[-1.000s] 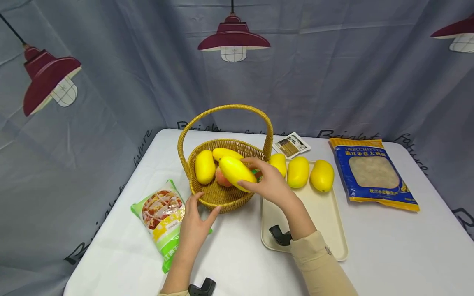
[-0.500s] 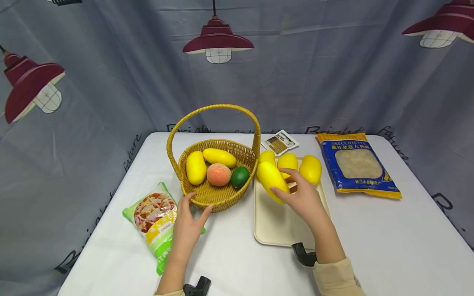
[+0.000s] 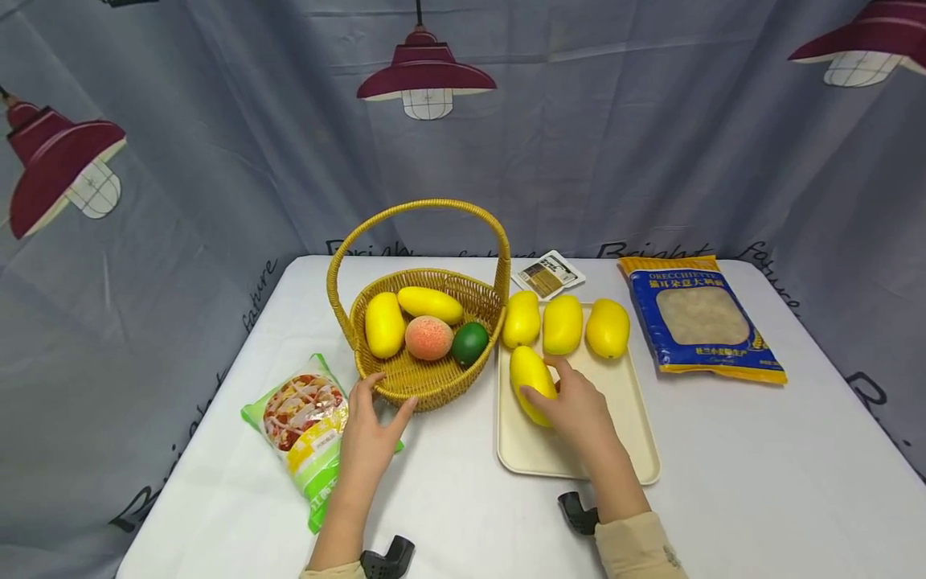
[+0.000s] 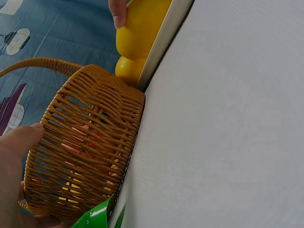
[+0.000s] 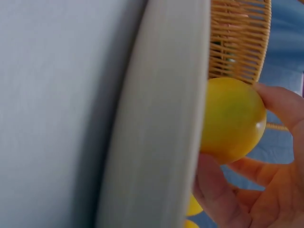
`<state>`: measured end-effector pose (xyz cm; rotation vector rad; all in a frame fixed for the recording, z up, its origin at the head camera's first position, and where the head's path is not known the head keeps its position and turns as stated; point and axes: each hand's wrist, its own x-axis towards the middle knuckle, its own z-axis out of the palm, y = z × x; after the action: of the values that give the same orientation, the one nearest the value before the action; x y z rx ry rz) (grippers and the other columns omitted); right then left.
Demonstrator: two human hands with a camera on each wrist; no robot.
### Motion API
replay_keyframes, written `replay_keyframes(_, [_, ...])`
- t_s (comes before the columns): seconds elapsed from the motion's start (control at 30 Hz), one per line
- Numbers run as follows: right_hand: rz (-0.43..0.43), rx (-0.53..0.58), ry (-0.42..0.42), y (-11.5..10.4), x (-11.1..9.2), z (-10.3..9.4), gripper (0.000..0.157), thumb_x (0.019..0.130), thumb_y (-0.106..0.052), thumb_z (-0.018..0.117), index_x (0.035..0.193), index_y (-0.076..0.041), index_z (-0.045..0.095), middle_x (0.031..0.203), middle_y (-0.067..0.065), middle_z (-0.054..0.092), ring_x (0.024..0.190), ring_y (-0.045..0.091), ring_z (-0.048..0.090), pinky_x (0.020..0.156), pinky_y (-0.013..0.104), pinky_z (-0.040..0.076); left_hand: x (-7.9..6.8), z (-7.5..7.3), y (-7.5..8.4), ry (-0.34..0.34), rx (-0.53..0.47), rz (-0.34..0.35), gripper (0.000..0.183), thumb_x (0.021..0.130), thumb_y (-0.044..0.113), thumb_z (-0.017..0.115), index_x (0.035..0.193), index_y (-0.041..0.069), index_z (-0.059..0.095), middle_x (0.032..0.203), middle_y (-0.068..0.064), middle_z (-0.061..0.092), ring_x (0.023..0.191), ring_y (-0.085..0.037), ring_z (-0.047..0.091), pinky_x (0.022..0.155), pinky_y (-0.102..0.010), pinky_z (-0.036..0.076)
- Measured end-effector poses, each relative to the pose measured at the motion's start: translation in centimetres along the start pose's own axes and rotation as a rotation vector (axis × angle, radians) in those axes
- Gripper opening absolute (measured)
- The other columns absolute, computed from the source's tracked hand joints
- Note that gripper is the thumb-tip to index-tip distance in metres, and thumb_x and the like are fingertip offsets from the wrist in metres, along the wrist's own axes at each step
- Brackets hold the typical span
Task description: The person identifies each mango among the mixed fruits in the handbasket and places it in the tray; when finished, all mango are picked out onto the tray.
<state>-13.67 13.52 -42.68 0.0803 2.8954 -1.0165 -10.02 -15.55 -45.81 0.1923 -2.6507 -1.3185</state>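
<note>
In the head view my right hand (image 3: 579, 406) holds a yellow mango (image 3: 530, 384) between thumb and fingers, low over the left part of the cream tray (image 3: 608, 450). The right wrist view shows that mango (image 5: 232, 118) just behind the tray's wall (image 5: 161, 118). My left hand (image 3: 367, 434) grips the near rim of the woven basket (image 3: 427, 394); the left wrist view has the thumb on the wicker (image 4: 85, 147). Inside the basket are two long yellow fruits (image 3: 385, 325), a peach (image 3: 429, 338) and a dark green fruit (image 3: 469, 343).
Three more mangoes (image 3: 563, 325) line the tray's far end. A blue and yellow orecchiette bag (image 3: 702, 322) lies to the right, a green food bag (image 3: 307, 426) at left by my left forearm. A small white packet (image 3: 548, 275) lies behind the tray.
My right hand has carried the mango from over the basket rightward and down to the tray. The left hand stays at the basket's rim. The head view has shifted slightly.
</note>
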Motion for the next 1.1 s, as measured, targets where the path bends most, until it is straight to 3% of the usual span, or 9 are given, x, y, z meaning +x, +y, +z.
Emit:
replay_keyframes(0.27, [0.037,0.007,-0.031,-0.9,0.3,1.2,0.089,0.081,-0.058,0.068,0.147,-0.009,0.033,0.135,0.027,0.046,0.115,0.047,0.05,0.094,0.06,0.04,0.1,0.1,0.3,0.003,0.001,0.006,0.075,0.085,0.064,0.059,0.14,0.019,0.035,0.145,-0.011,0.033,0.124,-0.033,0.046,0.091,-0.054,0.045])
replay_keyframes(0.53, [0.038,0.039,-0.041,-1.4,0.1,1.4,0.092,0.08,-0.054,0.072,0.149,-0.012,0.029,0.132,0.024,0.05,0.11,0.04,0.055,0.089,0.055,0.045,0.1,0.1,0.2,0.009,0.005,0.007,0.074,0.085,0.063,0.06,0.14,0.019,0.036,0.145,-0.011,0.033,0.124,-0.032,0.047,0.092,-0.053,0.045])
replay_keyframes(0.77, [0.027,0.04,-0.044,-1.7,-0.1,1.6,0.093,0.08,-0.052,0.072,0.149,-0.009,0.027,0.134,0.026,0.047,0.113,0.042,0.053,0.092,0.057,0.043,0.1,0.1,0.1,0.009,0.006,0.003,0.075,0.085,0.064,0.06,0.14,0.018,0.036,0.144,-0.011,0.034,0.124,-0.032,0.047,0.092,-0.053,0.045])
replay_keyframes(0.93, [0.031,0.012,-0.052,-1.9,-0.4,0.8,0.094,0.08,-0.057,0.07,0.149,-0.01,0.028,0.13,0.025,0.049,0.109,0.041,0.055,0.089,0.056,0.045,0.1,0.1,0.0,0.01,0.008,0.006,0.076,0.084,0.064,0.06,0.14,0.018,0.036,0.145,-0.011,0.034,0.123,-0.031,0.047,0.093,-0.053,0.044])
replay_keyframes(1.1, [-0.016,0.001,-0.01,-2.5,-0.3,-1.5,0.084,0.084,-0.055,0.067,0.147,-0.01,0.036,0.131,0.022,0.052,0.109,0.039,0.056,0.085,0.054,0.048,0.2,0.1,0.0,0.01,0.008,0.007,0.076,0.084,0.064,0.059,0.14,0.018,0.036,0.145,-0.011,0.034,0.124,-0.032,0.047,0.093,-0.053,0.044])
